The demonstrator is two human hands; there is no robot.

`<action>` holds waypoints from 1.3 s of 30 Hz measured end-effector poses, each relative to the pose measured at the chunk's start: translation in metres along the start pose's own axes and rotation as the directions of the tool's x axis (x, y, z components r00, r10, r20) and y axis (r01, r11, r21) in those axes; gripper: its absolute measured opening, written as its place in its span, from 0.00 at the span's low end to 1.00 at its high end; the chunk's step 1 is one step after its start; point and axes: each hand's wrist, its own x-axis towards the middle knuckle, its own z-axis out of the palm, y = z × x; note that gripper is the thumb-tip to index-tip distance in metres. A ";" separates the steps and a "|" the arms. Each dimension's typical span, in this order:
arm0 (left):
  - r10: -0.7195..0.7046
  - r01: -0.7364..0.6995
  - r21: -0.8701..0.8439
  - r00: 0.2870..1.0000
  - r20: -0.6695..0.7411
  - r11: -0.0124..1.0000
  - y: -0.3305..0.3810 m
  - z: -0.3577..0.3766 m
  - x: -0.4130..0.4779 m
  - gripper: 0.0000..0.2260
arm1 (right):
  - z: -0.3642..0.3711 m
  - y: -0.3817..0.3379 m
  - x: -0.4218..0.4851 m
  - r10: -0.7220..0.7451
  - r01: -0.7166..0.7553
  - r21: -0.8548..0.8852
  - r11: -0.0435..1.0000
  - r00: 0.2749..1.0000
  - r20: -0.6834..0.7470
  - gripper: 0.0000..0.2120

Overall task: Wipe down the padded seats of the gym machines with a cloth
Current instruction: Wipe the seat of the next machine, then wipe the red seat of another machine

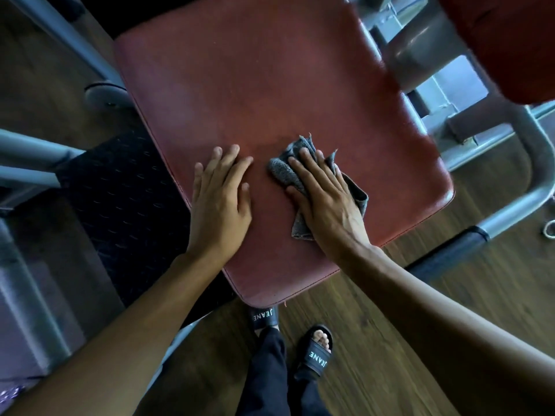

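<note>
A large red padded seat fills the middle of the view, tilted a little clockwise. My right hand lies flat with straight fingers on a crumpled grey cloth, pressing it onto the seat's near right part. Cloth edges stick out past my fingertips and to the right of my palm. My left hand rests flat on the bare seat just left of the cloth, fingers spread and straight, holding nothing.
Grey metal frame tubes of the machine curve round the seat's right side, and more tubes run on the left. A second red pad sits at the top right. A black textured footplate lies left of the seat. My sandalled feet stand on wood flooring.
</note>
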 end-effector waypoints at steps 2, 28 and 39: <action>-0.043 0.043 -0.058 0.999 0.001 0.997 0.008 -0.016 -0.006 0.18 | -0.011 -0.009 -0.003 0.025 -0.026 0.090 0.996 1.000 0.014 0.23; -0.716 0.650 -0.353 0.453 -0.531 0.673 0.345 -0.243 -0.455 0.13 | -0.317 -0.179 -0.310 -0.691 0.522 0.453 0.722 0.581 0.431 0.22; -0.781 0.798 -0.564 -0.206 -0.589 0.214 0.464 -0.233 -0.816 0.19 | -0.264 -0.270 -0.649 -0.844 0.650 0.666 0.367 -0.068 0.532 0.22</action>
